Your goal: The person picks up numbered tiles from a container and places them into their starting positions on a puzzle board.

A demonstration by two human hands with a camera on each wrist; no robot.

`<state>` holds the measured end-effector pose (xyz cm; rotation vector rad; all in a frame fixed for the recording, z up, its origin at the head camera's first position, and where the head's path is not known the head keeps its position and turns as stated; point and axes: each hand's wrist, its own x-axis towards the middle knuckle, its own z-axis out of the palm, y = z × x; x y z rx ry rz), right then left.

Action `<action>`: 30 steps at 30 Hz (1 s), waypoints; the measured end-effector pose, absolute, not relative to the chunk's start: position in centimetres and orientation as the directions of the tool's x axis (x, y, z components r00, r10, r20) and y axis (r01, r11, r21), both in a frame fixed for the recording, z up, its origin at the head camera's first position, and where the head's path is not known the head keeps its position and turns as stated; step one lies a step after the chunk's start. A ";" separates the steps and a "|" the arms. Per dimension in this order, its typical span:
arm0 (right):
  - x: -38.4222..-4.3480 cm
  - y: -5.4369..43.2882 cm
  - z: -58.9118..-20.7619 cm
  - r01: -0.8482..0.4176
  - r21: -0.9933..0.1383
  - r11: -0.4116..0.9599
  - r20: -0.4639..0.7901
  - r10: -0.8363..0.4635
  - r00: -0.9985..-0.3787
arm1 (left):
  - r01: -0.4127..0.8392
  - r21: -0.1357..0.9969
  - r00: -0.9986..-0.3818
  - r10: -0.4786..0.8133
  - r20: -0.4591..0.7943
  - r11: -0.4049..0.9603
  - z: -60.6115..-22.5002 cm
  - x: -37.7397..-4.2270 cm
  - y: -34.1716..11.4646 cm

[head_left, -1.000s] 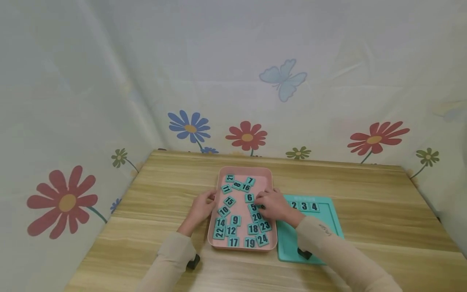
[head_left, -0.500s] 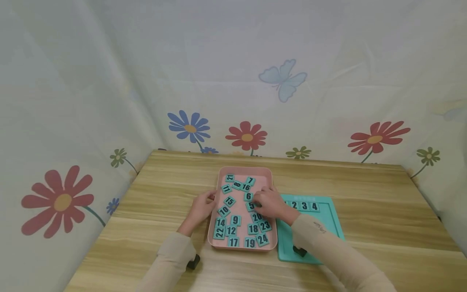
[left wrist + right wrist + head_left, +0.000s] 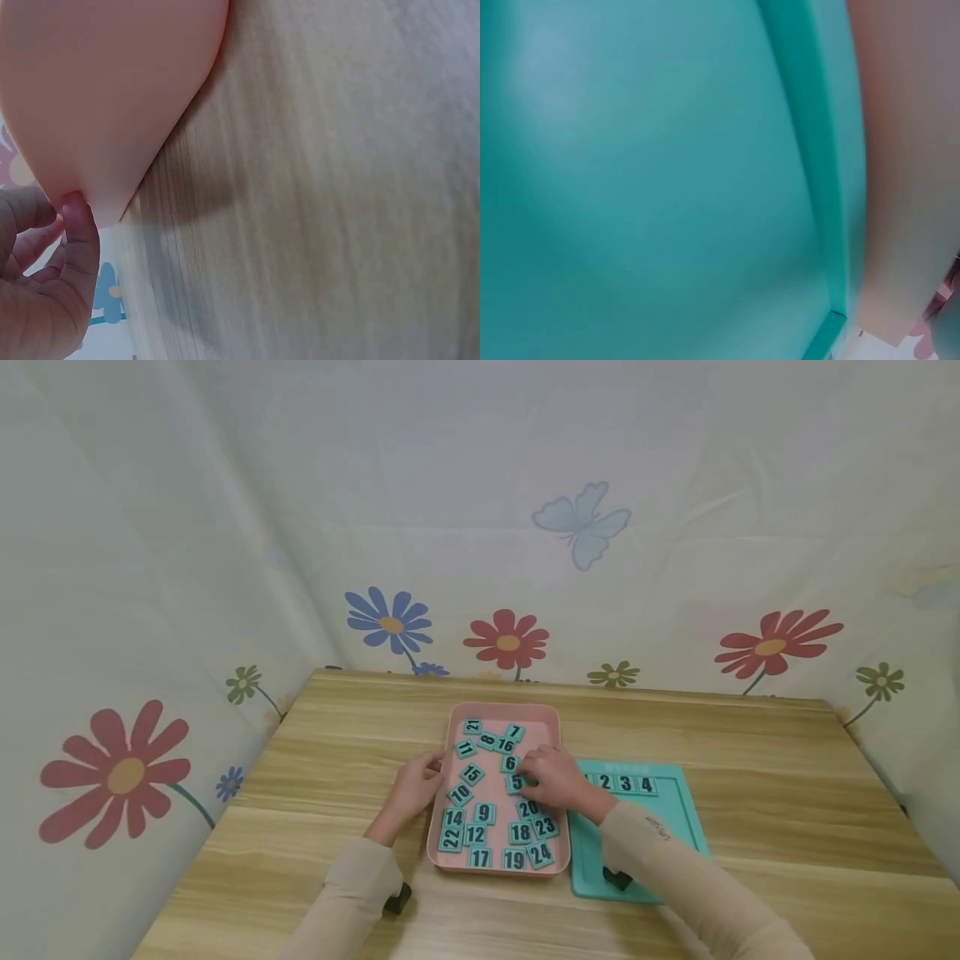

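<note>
My left hand pinches the left rim of a pink tray; the left wrist view shows thumb and fingertips meeting on the tray's wall. Inside the tray, my right hand has its curled fingers on the right edge of a number 5 tile. Just above that lies a number 6 tile, and a number 20 tile is partly under the hand. Several other teal numbered tiles lie scattered in the tray, such as the number 9 tile. The right wrist view does not show the fingers.
A teal board with a raised rim stands against the tray's right side, under my right forearm. Along its top row sit tiles, among them a number 4 tile. The wooden table meets a flowered curtain at the back.
My right hand has shifted slightly left, and the 5 tile has slid left and a little up with it. The 6 tile has moved up slightly. My left hand stays put.
</note>
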<state>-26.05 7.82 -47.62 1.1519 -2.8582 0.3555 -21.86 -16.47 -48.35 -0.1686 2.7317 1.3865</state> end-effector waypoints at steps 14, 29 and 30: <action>-25.9 11.7 -43.9 -0.575 -0.402 0.712 0.195 -0.547 -0.814 | -0.127 0.787 -0.992 -0.063 -0.112 0.603 -48.2 -21.8 -16.4; -25.6 19.3 -43.6 -0.519 -0.450 0.727 0.189 -0.490 -0.851 | -0.100 0.786 -0.995 -0.056 -0.083 0.609 -48.1 -21.7 -16.3; -25.5 19.9 -43.7 -0.518 -0.444 0.731 0.192 -0.487 -0.852 | -0.095 0.785 -0.995 -0.054 -0.079 0.612 -48.1 -21.7 -16.3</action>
